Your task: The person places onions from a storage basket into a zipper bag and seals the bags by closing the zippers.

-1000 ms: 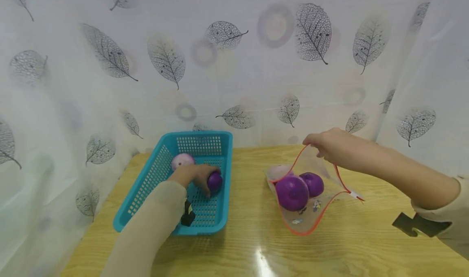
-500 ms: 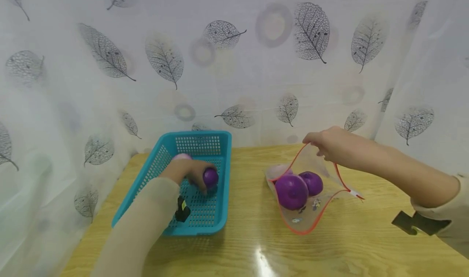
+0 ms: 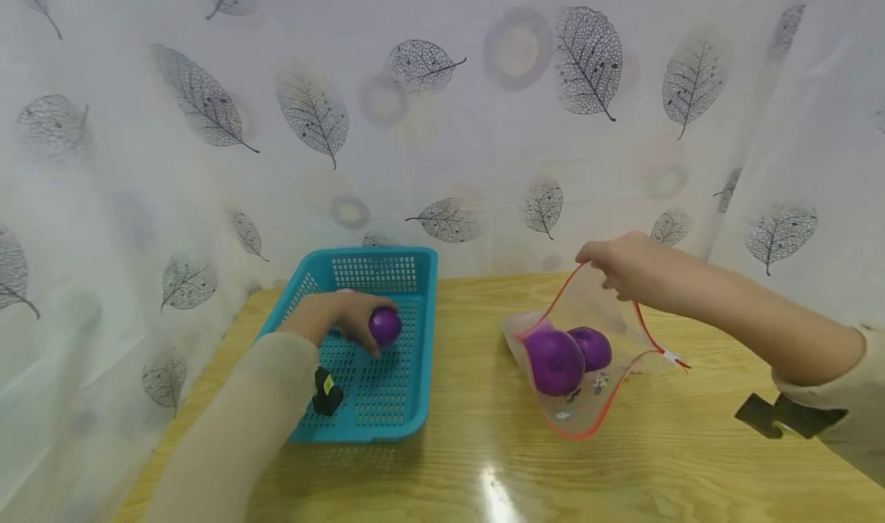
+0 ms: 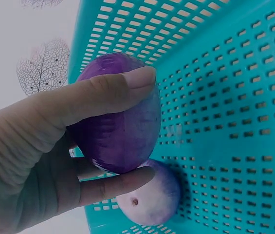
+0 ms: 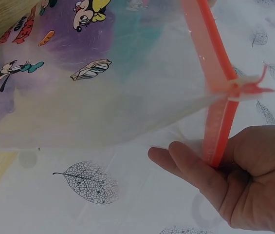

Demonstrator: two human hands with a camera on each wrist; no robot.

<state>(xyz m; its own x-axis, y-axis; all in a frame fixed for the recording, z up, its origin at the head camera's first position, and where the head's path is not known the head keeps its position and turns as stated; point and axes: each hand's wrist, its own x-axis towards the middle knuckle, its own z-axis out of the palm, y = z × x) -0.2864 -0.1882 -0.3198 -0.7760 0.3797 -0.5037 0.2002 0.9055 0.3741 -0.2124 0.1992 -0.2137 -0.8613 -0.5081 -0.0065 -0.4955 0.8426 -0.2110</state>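
My left hand (image 3: 346,313) grips a smooth, round purple vegetable (image 3: 385,326) inside a blue-green plastic basket (image 3: 432,339). In the left wrist view, its thumb lies across the vegetable and a finger supports it underneath. A second, paler round vegetable (image 4: 149,195) with a small brown spot sits below and behind it. On the right, my right hand (image 3: 639,269) pinches the red-edged rim of a clear zip bag (image 3: 567,423), holding its mouth open. Several round purple vegetables lie inside, including a large one (image 3: 555,363) and a smaller one (image 3: 591,348).
The basket and bag stand apart on a yellow wooden table (image 3: 477,385). A pale curtain (image 3: 477,124) printed with leaves hangs behind the table and along its sides. A white slider (image 3: 669,355) sits on the bag's red zip at right.
My left hand has moved left and slightly away from me with the purple vegetable, now covering most of the paler one in the head view. My right hand has raised the bag's rim slightly.
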